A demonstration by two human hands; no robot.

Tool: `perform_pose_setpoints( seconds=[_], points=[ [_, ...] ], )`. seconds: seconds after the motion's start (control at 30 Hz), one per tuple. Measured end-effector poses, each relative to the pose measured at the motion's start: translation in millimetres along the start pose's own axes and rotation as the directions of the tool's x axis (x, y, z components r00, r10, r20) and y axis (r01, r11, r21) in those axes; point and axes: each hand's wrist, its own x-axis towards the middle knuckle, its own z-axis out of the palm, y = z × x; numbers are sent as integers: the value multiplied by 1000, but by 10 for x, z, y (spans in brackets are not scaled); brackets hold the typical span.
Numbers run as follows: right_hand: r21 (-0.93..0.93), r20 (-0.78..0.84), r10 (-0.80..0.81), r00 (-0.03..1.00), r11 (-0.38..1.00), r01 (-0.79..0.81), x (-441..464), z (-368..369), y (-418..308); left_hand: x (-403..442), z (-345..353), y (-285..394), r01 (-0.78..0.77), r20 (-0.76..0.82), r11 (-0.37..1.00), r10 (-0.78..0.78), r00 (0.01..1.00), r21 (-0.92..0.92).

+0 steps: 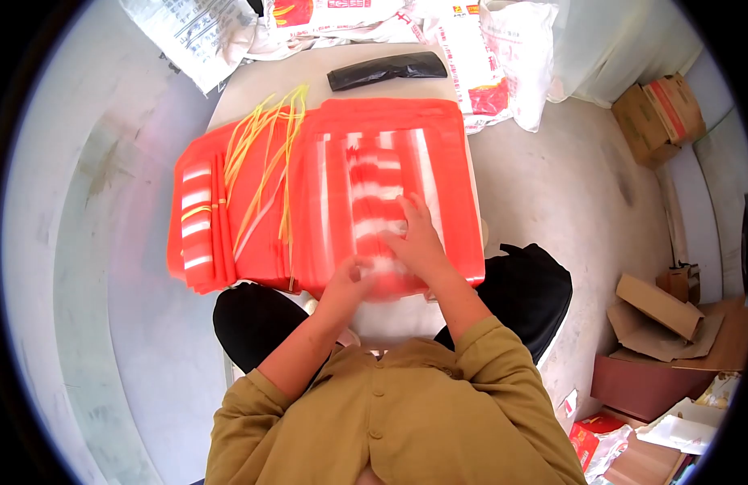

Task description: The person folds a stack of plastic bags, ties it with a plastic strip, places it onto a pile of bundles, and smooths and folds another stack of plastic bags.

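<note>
A stack of red plastic bags (455, 178) with white stripes lies flat in front of me, reaching toward the table's near edge. My right hand (414, 238) rests over the striped middle of the top bag, its fingers apart. Close to the near edge of the stack is my left hand (353, 279), its fingers curled and smeared by motion. Whether it grips the bag cannot be made out. Left of the stack, loose yellow ties (265, 149) lie across more red plastic. A folded striped bundle (198, 218) with a yellow tie around it lies at the far left.
A black plastic roll (387, 71) lies at the table's (309, 69) back. White printed sacks (471, 56) stand behind it. Cardboard boxes sit on the floor at right, one (658, 120) farther back and an opened one (661, 323) nearer. My knees flank the table's front.
</note>
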Motion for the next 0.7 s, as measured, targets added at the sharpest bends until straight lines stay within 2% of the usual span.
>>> perform_pose_setpoints(
  seconds=[0.07,0.17,0.27,0.37,0.47,0.57,0.7],
  points=[
    [20,-27,31,999,999,-31,-27,-49,-47,-78,75,90,12,3,989,-11,1000,-150],
    [105,-46,44,998,994,-39,42,-54,28,-163,131,187,0,34,972,9,999,-237],
    [91,-23,55,998,994,-53,99,20,105,-168,120,150,-31,74,986,44,996,-165],
    [37,-40,47,998,998,-46,62,73,10,-110,73,-36,-109,49,991,105,993,77],
    [-54,-54,28,998,998,-31,67,129,8,-116,65,-62,-116,41,968,110,993,222],
    [-56,-35,66,997,996,-68,47,138,-61,-102,55,-127,-159,40,958,154,987,237],
    [-96,-21,85,996,992,-87,19,140,-127,-158,15,36,-109,107,921,74,992,375]
  ],
)
